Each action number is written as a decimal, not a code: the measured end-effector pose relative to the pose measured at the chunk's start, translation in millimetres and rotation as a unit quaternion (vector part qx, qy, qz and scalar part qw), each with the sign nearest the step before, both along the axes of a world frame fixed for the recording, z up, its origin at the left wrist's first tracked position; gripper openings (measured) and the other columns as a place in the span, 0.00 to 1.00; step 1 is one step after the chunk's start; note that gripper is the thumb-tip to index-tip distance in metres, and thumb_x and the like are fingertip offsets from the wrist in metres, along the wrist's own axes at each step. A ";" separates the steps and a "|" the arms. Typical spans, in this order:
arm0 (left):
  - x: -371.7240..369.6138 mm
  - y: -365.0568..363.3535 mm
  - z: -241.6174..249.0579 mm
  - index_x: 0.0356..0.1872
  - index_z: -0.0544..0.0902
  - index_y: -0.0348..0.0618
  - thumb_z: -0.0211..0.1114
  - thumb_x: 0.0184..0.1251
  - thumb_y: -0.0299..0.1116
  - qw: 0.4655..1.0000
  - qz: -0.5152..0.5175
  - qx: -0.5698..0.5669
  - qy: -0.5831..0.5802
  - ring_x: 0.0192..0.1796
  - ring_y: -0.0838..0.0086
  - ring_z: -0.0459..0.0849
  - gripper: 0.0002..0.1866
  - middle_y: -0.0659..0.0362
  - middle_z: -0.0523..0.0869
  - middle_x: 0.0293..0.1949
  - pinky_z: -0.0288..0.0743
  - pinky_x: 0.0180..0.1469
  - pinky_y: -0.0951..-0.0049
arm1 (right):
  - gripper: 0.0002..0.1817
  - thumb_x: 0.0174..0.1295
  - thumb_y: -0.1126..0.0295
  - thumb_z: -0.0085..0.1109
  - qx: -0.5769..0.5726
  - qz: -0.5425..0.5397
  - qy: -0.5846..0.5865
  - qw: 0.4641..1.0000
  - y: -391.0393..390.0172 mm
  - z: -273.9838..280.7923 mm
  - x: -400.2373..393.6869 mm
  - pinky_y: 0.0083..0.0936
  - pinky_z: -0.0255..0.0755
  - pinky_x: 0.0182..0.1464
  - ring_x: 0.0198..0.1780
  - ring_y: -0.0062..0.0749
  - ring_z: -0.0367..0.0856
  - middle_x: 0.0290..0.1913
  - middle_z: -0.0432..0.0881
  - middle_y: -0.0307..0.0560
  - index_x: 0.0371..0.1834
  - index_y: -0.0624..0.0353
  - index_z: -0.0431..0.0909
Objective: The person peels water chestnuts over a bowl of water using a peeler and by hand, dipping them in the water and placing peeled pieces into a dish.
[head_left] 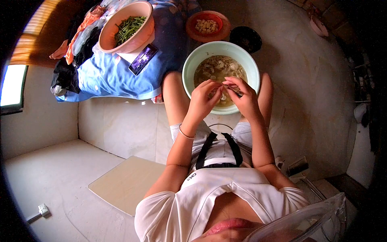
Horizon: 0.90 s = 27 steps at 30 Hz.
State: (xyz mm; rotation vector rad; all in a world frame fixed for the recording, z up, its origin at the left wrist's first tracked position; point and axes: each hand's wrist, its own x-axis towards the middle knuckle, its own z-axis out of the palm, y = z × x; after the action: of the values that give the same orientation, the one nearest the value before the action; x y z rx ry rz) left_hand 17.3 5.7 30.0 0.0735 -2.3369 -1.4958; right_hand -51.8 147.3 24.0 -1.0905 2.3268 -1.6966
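Observation:
Between my knees stands a large pale green basin (188, 74) of cloudy water with whitish and brown pieces (219, 64) in it. Over its near part, my left hand (205, 96) and my right hand (243, 94) meet at the fingertips. The fingers of both hands are pinched around something small and dark, too small to name. A slim dark object (238, 92), perhaps a small tool, shows under the fingers of my right hand.
A pink basin (106, 38) of green beans (130, 29) and a phone (143, 59) rest on a blue cloth (109, 78) at the upper left. Beyond the green basin are a red bowl (206, 26) of pale pieces and a black bowl (245, 39).

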 end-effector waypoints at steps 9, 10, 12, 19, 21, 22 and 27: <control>1.9 -1.5 0.6 0.33 0.78 0.33 0.60 0.56 0.23 1.000 0.000 -0.001 -0.012 0.32 0.67 0.80 0.05 0.53 0.79 0.31 0.73 0.32 0.74 | 0.18 0.54 0.79 0.56 0.003 0.002 0.002 1.000 0.3 1.4 1.3 0.24 0.73 0.42 0.40 0.31 0.81 0.40 0.80 0.46 0.49 0.58 0.71; 2.0 -2.2 -0.1 0.34 0.78 0.32 0.59 0.57 0.23 1.000 -0.006 -0.013 -0.012 0.32 0.69 0.79 0.05 0.53 0.79 0.32 0.72 0.31 0.75 | 0.18 0.54 0.79 0.56 0.007 0.003 0.005 1.000 0.3 1.3 1.3 0.24 0.73 0.42 0.40 0.31 0.81 0.40 0.80 0.46 0.50 0.58 0.71; 1.9 -2.3 -1.2 0.34 0.78 0.32 0.59 0.57 0.23 1.000 -0.003 -0.022 -0.008 0.32 0.69 0.79 0.05 0.53 0.79 0.32 0.72 0.31 0.75 | 0.18 0.54 0.79 0.57 0.011 0.003 0.008 1.000 0.3 1.2 1.4 0.24 0.73 0.42 0.40 0.31 0.81 0.40 0.80 0.46 0.50 0.58 0.71; 1.7 0.2 2.4 0.33 0.79 0.36 0.61 0.55 0.25 1.000 0.019 -0.019 -0.013 0.31 0.64 0.80 0.06 0.53 0.79 0.29 0.74 0.32 0.72 | 0.19 0.54 0.79 0.56 0.026 0.006 0.013 1.000 0.6 4.7 2.5 0.24 0.74 0.42 0.41 0.32 0.81 0.41 0.80 0.46 0.51 0.58 0.70; 2.4 -0.7 1.3 0.34 0.78 0.34 0.61 0.56 0.25 1.000 0.011 -0.017 -0.016 0.31 0.67 0.80 0.06 0.53 0.79 0.31 0.73 0.31 0.74 | 0.20 0.54 0.79 0.56 0.031 0.006 0.015 0.999 1.1 3.9 2.1 0.25 0.74 0.42 0.41 0.32 0.81 0.42 0.80 0.46 0.51 0.57 0.70; 2.7 -1.3 0.8 0.35 0.78 0.33 0.60 0.57 0.24 1.000 0.003 -0.014 -0.019 0.32 0.69 0.80 0.06 0.53 0.80 0.32 0.73 0.30 0.75 | 0.20 0.54 0.79 0.56 0.033 0.007 0.021 0.999 1.4 3.3 1.6 0.25 0.74 0.42 0.41 0.32 0.81 0.42 0.80 0.46 0.51 0.57 0.70; 2.5 -1.6 0.9 0.35 0.78 0.33 0.62 0.54 0.23 1.000 0.001 -0.029 -0.009 0.33 0.67 0.80 0.08 0.53 0.80 0.33 0.73 0.31 0.75 | 0.20 0.53 0.79 0.57 0.045 0.009 0.026 0.999 2.3 3.2 1.7 0.25 0.74 0.41 0.41 0.32 0.81 0.42 0.80 0.46 0.51 0.57 0.70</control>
State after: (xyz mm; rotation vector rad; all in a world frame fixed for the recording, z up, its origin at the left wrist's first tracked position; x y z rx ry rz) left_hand 19.8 4.1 30.9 0.0737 -2.3916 -1.4304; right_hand -50.0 149.7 27.1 -1.1482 2.3912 -1.5599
